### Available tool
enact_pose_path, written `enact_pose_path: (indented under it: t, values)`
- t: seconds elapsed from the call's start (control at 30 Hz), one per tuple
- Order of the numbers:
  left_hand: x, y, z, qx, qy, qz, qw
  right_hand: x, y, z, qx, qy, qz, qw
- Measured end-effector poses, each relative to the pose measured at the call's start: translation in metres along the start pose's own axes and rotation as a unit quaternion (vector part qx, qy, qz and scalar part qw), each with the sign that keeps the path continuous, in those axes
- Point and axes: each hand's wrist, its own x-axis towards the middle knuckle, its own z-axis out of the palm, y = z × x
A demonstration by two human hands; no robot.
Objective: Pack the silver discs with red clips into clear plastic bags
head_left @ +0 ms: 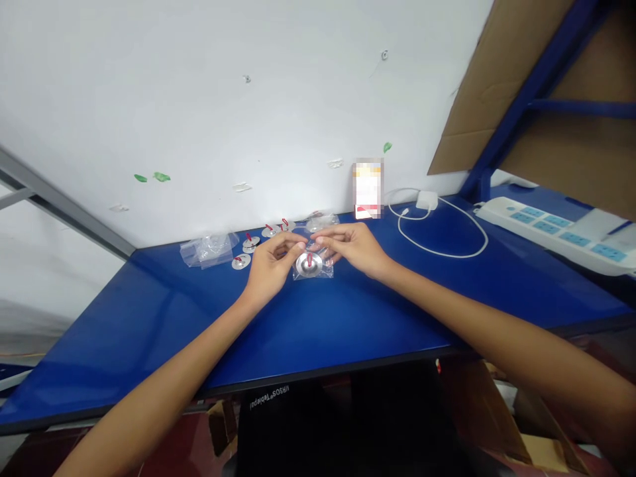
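Pinching the upper part of a clear plastic bag (326, 272), the fingers of left hand (272, 260) and right hand (356, 250) hold it over the blue desk (318, 318). One round silver metal disc with red loop (309, 265) appears already inside; similar discs (241, 262) farther left lie unbagged.

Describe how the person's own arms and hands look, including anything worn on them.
The slim, bare left forearm and right forearm show no sleeve, watch or bracelet. The ungloved, slender-fingered left hand and right hand show no visible rings. Fingernail detail is too small to tell.
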Motion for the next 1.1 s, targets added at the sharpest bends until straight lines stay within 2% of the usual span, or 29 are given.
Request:
enact_pose_path:
  t: [0.2,0.43,0.53,0.73,0.9,1.0,1.1]
  values:
    - [-0.003,0.006,-0.001,-0.040,-0.018,-0.027,0.999,-0.003,-0.007,-0.006,0.003,-0.008,-0.023,1.000]
    - [-0.004,0.007,-0.001,-0.011,-0.022,0.015,1.000,-0.002,-0.012,-0.007,-0.015,-0.024,-0.037,0.999]
    - [-0.002,0.003,-0.004,-0.019,-0.010,0.015,1.000,-0.003,-0.012,-0.006,-0.031,-0.019,-0.051,0.998]
    - [0.000,0.006,-0.007,-0.044,-0.026,0.006,0.999,-0.003,-0.014,-0.007,-0.055,-0.010,-0.068,0.996]
    - [0.001,0.003,-0.013,-0.040,-0.043,0.006,0.998,-0.006,-0.021,-0.011,-0.047,-0.049,-0.083,0.994]
    - [0.002,-0.002,-0.016,-0.043,-0.046,0.001,0.998,-0.007,-0.022,-0.012,-0.047,-0.082,-0.066,0.993]
    - [0.002,-0.005,-0.011,-0.030,-0.039,-0.008,0.999,-0.005,-0.017,-0.008,-0.068,-0.052,-0.040,0.996]
